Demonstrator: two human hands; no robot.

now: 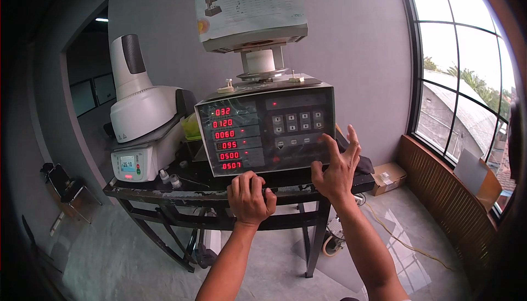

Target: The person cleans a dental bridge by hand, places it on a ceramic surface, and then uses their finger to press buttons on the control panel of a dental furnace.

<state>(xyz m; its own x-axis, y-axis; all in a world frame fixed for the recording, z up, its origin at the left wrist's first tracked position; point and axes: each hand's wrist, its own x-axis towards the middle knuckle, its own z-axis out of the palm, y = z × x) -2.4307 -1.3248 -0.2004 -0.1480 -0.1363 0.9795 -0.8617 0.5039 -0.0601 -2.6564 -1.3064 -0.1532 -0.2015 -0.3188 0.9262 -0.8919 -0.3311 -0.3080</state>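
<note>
A dark-fronted furnace controller (266, 161) stands on the black metal table, with red digit rows at left and small arrow buttons (292, 122) at right. My right hand (337, 172) is at the lower right of this panel. Its index finger points at the front and its other fingers are spread, holding nothing; whether the fingertip touches a button I cannot tell. My left hand (250, 199) rests with curled fingers on the table's front edge (192, 195), below the digit display. Above the controller rises a furnace head (252, 40) with a printed sheet over its front.
Left of the controller sits a white and grey machine (145, 111) with a lit screen (127, 163). Two small bottles (170, 179) stand near the table edge. Small pegged holders (225, 88) lie atop the controller. A cardboard box (388, 179) and yellow cable (406, 240) are on the floor.
</note>
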